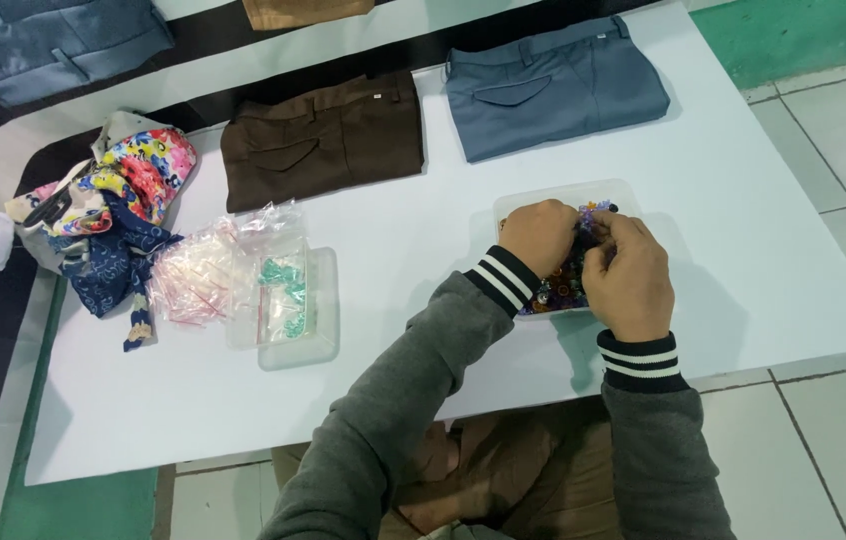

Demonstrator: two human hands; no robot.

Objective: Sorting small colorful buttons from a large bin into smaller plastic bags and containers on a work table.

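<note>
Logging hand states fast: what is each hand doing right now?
Left hand: curled closed over the beads in the clear tray.
Right hand: closed, pinching beads.

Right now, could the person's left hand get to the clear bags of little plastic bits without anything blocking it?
Probably yes. The left hand is at the tray of beads, and only bare white table lies between it and the clear bags. Nothing stands in that stretch, so a sideways reach looks free.

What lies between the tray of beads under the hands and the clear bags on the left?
Only bare white table separates the bead tray from the clear bags, seen in the head view.
</note>
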